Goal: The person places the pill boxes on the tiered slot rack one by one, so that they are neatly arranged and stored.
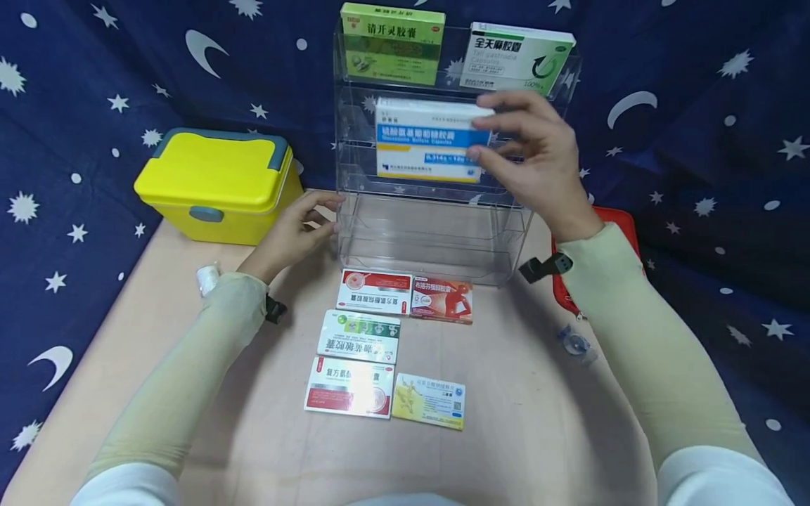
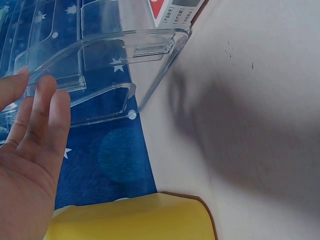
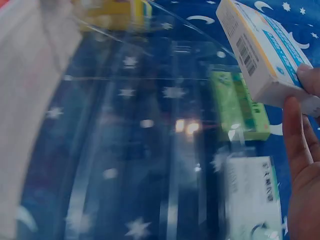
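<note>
My right hand (image 1: 538, 154) pinches a white and blue medicine box (image 1: 430, 158) at its right end, thumb on the front and fingers along the top and back. The box is upright in front of the middle of a clear acrylic tiered rack (image 1: 436, 270); the right wrist view shows the barcode on its end. My left hand (image 1: 294, 232) is at the rack's left side, fingertips right at its edge, fingers extended in the left wrist view. On the rack's top tier stand a green medicine box (image 1: 392, 49) and a white and green box (image 1: 515, 60).
Several medicine boxes lie before the rack, including a red one (image 1: 441, 301) and a yellow one (image 1: 429, 402). A yellow lidded container (image 1: 211, 183) and a white roll (image 1: 207, 279) are at left. At right lie a red case (image 1: 623, 225) and a small clear item (image 1: 574, 343).
</note>
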Demonstrator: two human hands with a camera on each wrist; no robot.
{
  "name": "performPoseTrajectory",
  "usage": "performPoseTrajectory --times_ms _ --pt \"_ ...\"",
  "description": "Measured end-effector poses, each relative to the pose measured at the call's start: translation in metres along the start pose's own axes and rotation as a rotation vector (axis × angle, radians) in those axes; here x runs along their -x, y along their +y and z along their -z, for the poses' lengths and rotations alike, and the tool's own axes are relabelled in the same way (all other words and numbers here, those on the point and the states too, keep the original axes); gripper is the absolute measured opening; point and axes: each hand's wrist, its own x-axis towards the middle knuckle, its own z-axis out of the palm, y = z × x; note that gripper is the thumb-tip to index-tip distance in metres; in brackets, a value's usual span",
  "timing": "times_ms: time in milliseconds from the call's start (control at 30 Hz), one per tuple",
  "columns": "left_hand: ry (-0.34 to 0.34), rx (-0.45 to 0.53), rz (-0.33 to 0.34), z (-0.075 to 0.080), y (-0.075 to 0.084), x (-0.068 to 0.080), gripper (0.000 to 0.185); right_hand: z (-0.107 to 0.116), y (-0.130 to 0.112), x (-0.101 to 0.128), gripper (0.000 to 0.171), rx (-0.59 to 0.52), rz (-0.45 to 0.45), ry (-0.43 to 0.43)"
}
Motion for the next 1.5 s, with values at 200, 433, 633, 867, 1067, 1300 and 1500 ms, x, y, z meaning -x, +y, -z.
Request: performPoseTrajectory --times_ms 200,433,633,867,1067,1300,1500 --pt "-0.009 0.000 -0.016 -0.001 0.001 -0.001 0.049 -0.002 0.024 -0.055 0.026 0.136 0.054 0.017" --pt "-0.015 0.004 -0.031 -0.001 0.001 -0.003 0.049 -0.010 0.046 -0.082 0.023 0.307 0.067 -0.005" --pt "-0.014 -0.001 -0.038 -0.001 0.001 -0.002 0.048 -0.023 0.059 -0.079 0.020 0.385 0.028 -0.024" --pt "-0.007 -0.003 -0.050 -0.002 0.000 -0.003 0.049 -0.035 0.062 -0.066 0.018 0.426 -0.025 -0.084" --pt "-0.001 0.007 -0.025 -0.001 0.003 0.000 0.051 -0.038 0.064 -0.067 0.015 0.436 -0.055 -0.118" --pt "-0.002 -0.001 -0.006 -0.001 -0.001 0.001 0.051 -0.042 0.067 -0.069 0.016 0.467 -0.094 -0.143" --pt "-0.005 0.007 -0.009 0.001 -0.003 0.001 0.050 -0.045 0.068 -0.068 0.016 0.474 -0.097 -0.152"
